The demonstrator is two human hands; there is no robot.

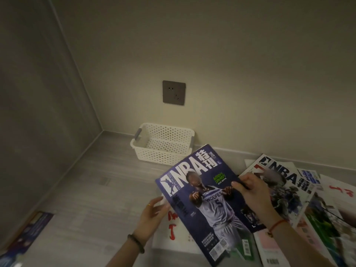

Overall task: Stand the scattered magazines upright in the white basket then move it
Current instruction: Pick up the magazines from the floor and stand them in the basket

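Head cam only, so one view. The right hand (250,191) is pinching the right edge of the purple magazine (204,207), thumb on the cover and the other fingers curled behind it. The cover says "NBA" in big white letters with Chinese characters next to it, and the player's jersey reads "WOLVES 5". There's green lettering just left of the thumb, but it's too small to read.

The left hand (154,211) is at the opposite edge. Its fingers are stretched fairly straight and touch the magazine's side, not wrapped around it.

The white basket (163,151) sits on the grey floor (96,180) against the wall, beyond the fingertips and past the magazine's top corner, with nothing in it. A grey wall socket (174,92) is above it.

Right of the right-hand fingers there's a pile of magazines (308,209) lying flat, and the top one (279,176) also says "NBA". Under the left palm is a white sheet (173,234) with red marks.
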